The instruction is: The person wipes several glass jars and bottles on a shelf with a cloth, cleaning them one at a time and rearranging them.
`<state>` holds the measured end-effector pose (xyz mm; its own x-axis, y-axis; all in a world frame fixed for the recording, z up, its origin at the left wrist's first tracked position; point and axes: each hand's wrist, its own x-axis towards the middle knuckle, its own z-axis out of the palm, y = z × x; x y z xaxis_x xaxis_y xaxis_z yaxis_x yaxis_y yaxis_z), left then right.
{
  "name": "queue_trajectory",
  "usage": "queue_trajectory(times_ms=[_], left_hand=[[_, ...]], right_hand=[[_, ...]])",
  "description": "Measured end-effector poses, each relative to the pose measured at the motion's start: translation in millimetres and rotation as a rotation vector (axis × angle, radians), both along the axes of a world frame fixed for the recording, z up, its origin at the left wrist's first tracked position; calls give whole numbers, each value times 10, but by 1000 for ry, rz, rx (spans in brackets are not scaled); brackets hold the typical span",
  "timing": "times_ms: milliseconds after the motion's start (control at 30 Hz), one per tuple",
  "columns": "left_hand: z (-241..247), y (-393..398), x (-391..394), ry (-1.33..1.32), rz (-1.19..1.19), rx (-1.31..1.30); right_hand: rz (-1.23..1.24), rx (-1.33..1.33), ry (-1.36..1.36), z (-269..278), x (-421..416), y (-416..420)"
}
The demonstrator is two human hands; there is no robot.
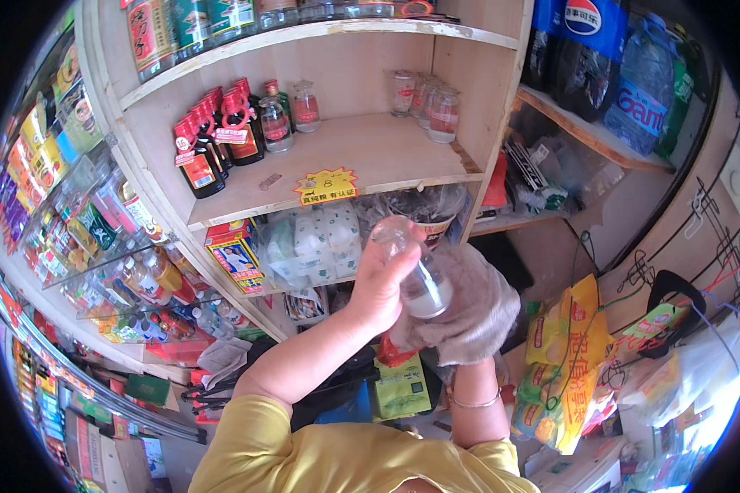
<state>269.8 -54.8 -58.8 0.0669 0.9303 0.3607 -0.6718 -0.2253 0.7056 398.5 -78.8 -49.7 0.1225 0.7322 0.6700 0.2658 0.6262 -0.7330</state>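
My left hand [377,280] grips a clear glass bottle [427,286], which is tilted with its base toward the lower right. Clear liquid appears to lie in its lower part. A grey-brown cloth [478,302] drapes over my right hand and rests against the side of the bottle; the fingers beneath are hidden. Behind them, a wooden shelf [370,145] carries small clear glass bottles [444,114] at the right. Dark bottles with red caps [200,163] stand at its left, beside a few more clear ones [306,106].
A yellow price tag [325,185] sits on the shelf's front edge. Below are wrapped white packs [311,243] and a red-yellow box [234,256]. Large drink bottles [638,86] stand at upper right; a yellow snack bag [570,370] hangs lower right. Glass shelves of drinks [148,277] line the left.
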Motion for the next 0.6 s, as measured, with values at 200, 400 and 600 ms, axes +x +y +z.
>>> queue_trajectory(times_ms=[200,400,600], left_hand=[[-63,-219,252,239,129,87],[-72,-95,37,748,83,366],[29,133,-200,572,-450,367]], right_hand=[[425,-95,400,-831,-9,-33],[-183,-121,-406,-1144,129,152],[883,-455,691,-1176,93,82]])
